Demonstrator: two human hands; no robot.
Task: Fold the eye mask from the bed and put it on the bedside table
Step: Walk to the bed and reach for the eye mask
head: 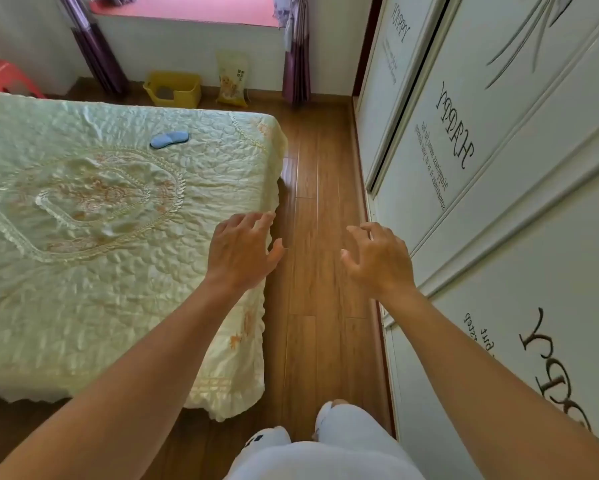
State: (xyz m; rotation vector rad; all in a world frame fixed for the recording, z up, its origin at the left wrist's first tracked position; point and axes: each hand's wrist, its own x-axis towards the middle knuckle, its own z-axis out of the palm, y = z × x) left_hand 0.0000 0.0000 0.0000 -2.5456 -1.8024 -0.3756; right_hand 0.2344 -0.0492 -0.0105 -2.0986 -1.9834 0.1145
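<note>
Nearest, the left hand and right hand hang empty with fingers spread over the wooden floor, so the approach is under way: the small blue fabric eye mask lies far off on the quilted pale-green bedspread, calling for a forward reach.

Home bedroom — quilted bed, sliding wardrobe, purple curtains, wooden floor.

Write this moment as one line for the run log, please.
stage: approach | eye mask: unfolded on bed, untouched | left hand: open, empty | right hand: open, empty | bedside table: not visible
</note>
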